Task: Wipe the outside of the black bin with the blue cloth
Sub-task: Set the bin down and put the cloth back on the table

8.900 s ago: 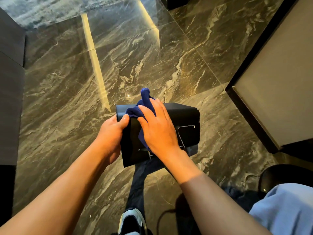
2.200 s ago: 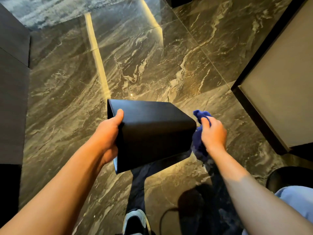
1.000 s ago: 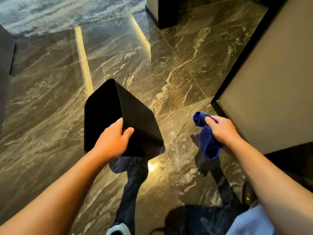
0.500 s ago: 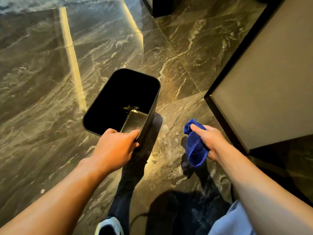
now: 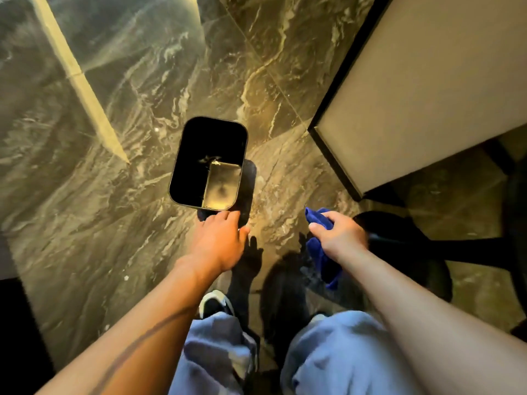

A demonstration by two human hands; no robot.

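Both forearms bare, no sleeves showing, baggy light-blue trousers (image 5: 336, 354), and a dark sneaker (image 5: 215, 305) with a white rim.

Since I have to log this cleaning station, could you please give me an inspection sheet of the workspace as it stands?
Surface: glossy dark marble floor with a bright reflected strip; small pale specks near the left arm.
Job's things: black bin upright on the floor, opening upward, with a metallic panel showing inside; blue cloth off the bin.
Clutter: nothing seen.
Hands: left hand just short of the bin's near rim, fingers spread, contact unclear; right hand closed on the cloth, which hangs below it.
Cables: nothing seen.
Surroundings: beige panel with dark edging on the right; person's blue trousers and one shoe below.
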